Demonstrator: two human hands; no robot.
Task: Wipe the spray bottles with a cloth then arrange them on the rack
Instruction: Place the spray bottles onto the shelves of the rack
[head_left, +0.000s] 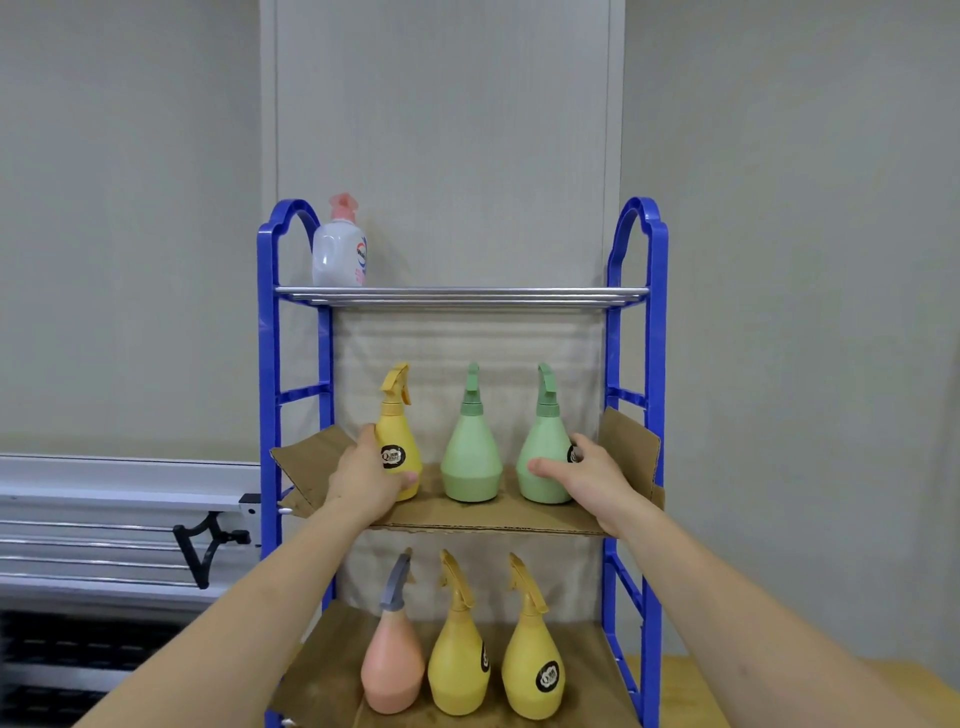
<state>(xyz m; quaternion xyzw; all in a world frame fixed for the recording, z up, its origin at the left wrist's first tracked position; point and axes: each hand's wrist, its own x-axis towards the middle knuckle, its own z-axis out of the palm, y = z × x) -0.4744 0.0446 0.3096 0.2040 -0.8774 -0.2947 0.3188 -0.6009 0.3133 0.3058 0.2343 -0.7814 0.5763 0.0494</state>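
wall panel (441, 130) | window frame (104, 519) left | black handle (205, 551)

on the blue plastic rack (269, 364), a yellow spray bottle (397, 447) and two green spray bottles (470, 457) stand upright on the cardboard-lined middle shelf; a pink bottle (392, 670) and two yellow ones (460, 670) stand below.

Two bare forearms enter from the bottom corners of the view, with no sleeve, cuff or glove on either. The left hand (371, 475) and the right hand (589, 480) are also bare: no ring, watch, bracelet or strap shows on the wrists or the fingers (543, 466). The nails that can be seen are short and plain, though they are small and a little blurred. No marks or tattoos show on the arms. Nothing else of the person appears.
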